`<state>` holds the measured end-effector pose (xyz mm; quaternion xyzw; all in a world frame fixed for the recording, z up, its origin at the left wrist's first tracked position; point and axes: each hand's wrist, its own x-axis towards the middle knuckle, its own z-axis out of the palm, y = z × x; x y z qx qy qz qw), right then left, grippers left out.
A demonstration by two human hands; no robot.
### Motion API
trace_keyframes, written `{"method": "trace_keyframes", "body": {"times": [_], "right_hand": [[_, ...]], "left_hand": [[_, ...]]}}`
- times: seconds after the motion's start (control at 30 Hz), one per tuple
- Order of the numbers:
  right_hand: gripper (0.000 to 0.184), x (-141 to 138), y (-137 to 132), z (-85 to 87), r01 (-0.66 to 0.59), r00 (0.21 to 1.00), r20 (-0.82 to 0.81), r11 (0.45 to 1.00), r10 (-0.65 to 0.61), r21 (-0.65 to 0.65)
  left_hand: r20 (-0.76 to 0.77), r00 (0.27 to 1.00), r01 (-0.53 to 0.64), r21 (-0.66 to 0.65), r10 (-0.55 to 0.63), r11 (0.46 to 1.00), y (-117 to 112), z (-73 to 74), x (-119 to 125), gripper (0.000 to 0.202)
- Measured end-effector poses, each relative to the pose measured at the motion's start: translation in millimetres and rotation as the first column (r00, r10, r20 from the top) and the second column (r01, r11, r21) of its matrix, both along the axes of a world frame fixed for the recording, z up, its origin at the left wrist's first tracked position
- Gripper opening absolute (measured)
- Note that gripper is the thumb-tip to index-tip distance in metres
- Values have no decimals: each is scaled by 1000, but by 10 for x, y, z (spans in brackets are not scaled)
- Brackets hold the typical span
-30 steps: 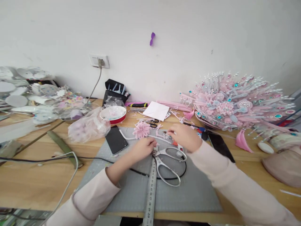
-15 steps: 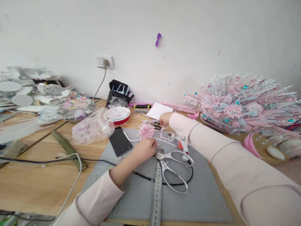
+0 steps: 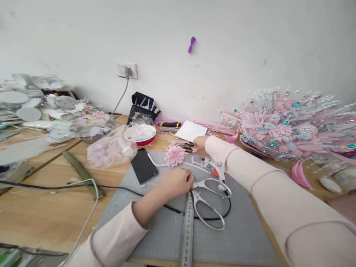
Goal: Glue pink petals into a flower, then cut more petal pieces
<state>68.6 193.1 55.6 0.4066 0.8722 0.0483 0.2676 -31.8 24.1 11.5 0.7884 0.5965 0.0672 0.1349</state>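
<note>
My left hand [image 3: 177,182] is over the grey cutting mat with its fingers curled in; whatever they hold is hidden. It covers the blade end of the large white-handled scissors [image 3: 198,196], above a steel ruler [image 3: 188,233]. Just beyond it lies a pink fuzzy flower [image 3: 175,155] beside a white bent strip [image 3: 158,163]. My right hand [image 3: 199,142] reaches to the mat's far edge, fingers bent down beside small black-handled scissors [image 3: 188,149]. Its fingertips are mostly hidden. A hot glue gun [image 3: 220,172] lies beneath the right forearm.
A phone [image 3: 144,167] lies on the mat [image 3: 230,237]. Behind it stand a red-and-white bowl [image 3: 144,142] and a bag of pale flowers [image 3: 109,148]. A large pink beaded headdress [image 3: 280,129] fills the right. A black cable [image 3: 119,188] crosses the mat.
My left hand has drawn back toward me, off the pink flower, which now shows whole. My right hand stays by the small scissors. The view has shifted slightly.
</note>
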Motion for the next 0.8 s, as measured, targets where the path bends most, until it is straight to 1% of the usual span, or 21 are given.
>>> {"method": "trace_keyframes", "body": {"times": [0.17, 0.23, 0.3, 0.4, 0.53, 0.67, 0.8], "right_hand": [[29, 122, 100, 20, 16, 998, -56, 1000, -16, 9], [29, 172, 144, 5, 6, 996, -94, 1000, -4, 14], [29, 201, 178, -6, -17, 991, -131, 1000, 17, 1], [30, 187, 196, -13, -63, 985, -165, 996, 53, -58], [29, 76, 144, -23, -117, 983, -156, 979, 91, -165], [31, -70, 65, -48, -145, 985, -120, 966, 121, -214], [33, -178, 27, -83, -165, 985, -89, 952, 146, -259]], "left_hand": [[-26, 992, 122, -49, -123, 991, -49, 59, 7, 30], [-41, 984, 168, -73, -171, 983, -57, 77, 7, 29], [-56, 980, 187, -81, -192, 979, -62, 82, 8, 30], [-69, 977, 194, -79, -199, 978, -63, 69, 6, 30], [-62, 980, 184, -62, -188, 981, -60, 32, -3, 30], [-49, 983, 173, -48, -175, 984, -58, 19, -4, 29], [-56, 984, 164, -49, -166, 985, -63, 44, 2, 30]]}}
